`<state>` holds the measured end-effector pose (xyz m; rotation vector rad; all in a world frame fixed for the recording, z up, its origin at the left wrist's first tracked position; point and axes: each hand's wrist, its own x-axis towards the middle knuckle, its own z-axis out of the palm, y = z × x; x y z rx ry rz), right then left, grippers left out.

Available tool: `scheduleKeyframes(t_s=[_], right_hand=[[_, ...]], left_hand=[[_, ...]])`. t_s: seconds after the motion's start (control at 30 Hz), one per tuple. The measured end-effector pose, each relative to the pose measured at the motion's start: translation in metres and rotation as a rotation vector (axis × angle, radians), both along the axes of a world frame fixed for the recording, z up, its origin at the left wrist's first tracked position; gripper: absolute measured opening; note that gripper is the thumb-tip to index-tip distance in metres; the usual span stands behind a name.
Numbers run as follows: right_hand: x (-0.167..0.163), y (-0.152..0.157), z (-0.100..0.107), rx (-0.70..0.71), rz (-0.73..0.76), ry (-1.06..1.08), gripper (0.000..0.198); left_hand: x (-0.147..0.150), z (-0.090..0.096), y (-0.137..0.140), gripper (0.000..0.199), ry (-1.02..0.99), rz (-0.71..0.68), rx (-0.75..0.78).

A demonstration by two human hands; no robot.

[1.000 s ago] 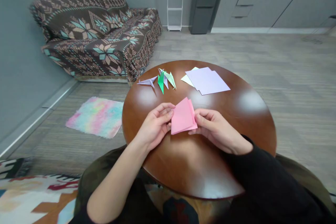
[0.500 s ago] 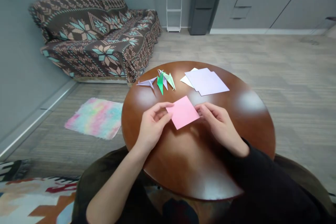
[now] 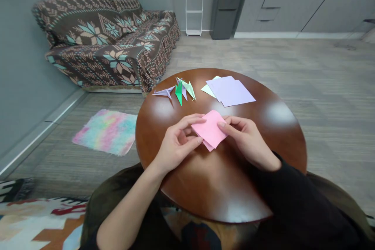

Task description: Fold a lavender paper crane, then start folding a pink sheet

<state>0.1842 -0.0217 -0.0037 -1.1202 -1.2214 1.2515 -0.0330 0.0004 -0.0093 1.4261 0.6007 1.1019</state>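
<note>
A pink square of folded origami paper (image 3: 213, 129) is held between my two hands above the round table, its layers slightly apart at the lower edge. My left hand (image 3: 178, 140) pinches its left side, with the thumb at the lower left edge and the fingers along the upper left. From the right, my right hand (image 3: 244, 136) grips the paper, thumb on top and fingers behind it. Beyond my left hand lie several folded paper cranes, among them a green one (image 3: 179, 93), a purple one (image 3: 164, 92) and a pale green one (image 3: 190, 89).
Flat purple paper sheets (image 3: 231, 90) overlap a pale green sheet (image 3: 207, 90) at the far side of the brown round table (image 3: 205, 187). A covered sofa (image 3: 111, 43) and a fluffy pastel mat (image 3: 107, 132) are to the left. Grey cabinets (image 3: 293, 11) line the back.
The pink paper has shifted slightly right and toward me, and its layers now show apart with the top corner curved. My left hand moved right with it; my right thumb now lies on top.
</note>
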Motion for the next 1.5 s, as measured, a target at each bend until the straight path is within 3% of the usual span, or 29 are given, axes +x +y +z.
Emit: scheduleKeyframes(t_s=[0.23,0.37,0.43,0.5,0.6,0.7,0.87,1.3,1.5], right_hand=[[-0.002,-0.001,0.001,0.041,0.052,-0.026,0.024],[-0.005,-0.003,-0.002,0.095,0.088,-0.139,0.026],[-0.005,-0.004,-0.001,0.201,-0.008,-0.205,0.033],[-0.005,-0.006,0.001,0.393,-0.114,-0.329,0.039],[-0.006,-0.009,0.007,0.611,-0.043,-0.562,0.035],[-0.008,-0.009,0.008,0.701,-0.067,-0.678,0.005],[-0.007,-0.008,0.002,0.825,-0.062,-0.833,0.012],[-0.009,-0.008,0.000,0.944,-0.109,-0.943,0.015],[-0.013,-0.010,0.005,0.806,-0.025,-0.621,0.015]], left_hand=[[0.003,-0.002,0.002,0.024,0.007,0.114,-0.042],[0.003,-0.004,0.004,0.013,0.083,0.233,0.026],[0.003,-0.005,0.003,0.012,0.130,0.296,0.070],[0.003,-0.005,0.001,0.012,0.171,0.333,0.114],[0.004,-0.005,-0.002,0.013,0.236,0.328,0.205],[0.005,-0.004,-0.005,0.021,0.288,0.281,0.256],[0.006,-0.004,-0.006,0.026,0.253,0.260,0.215],[0.010,-0.002,-0.008,0.023,0.214,0.338,0.157],[0.011,0.000,-0.010,0.021,0.182,0.324,0.109]])
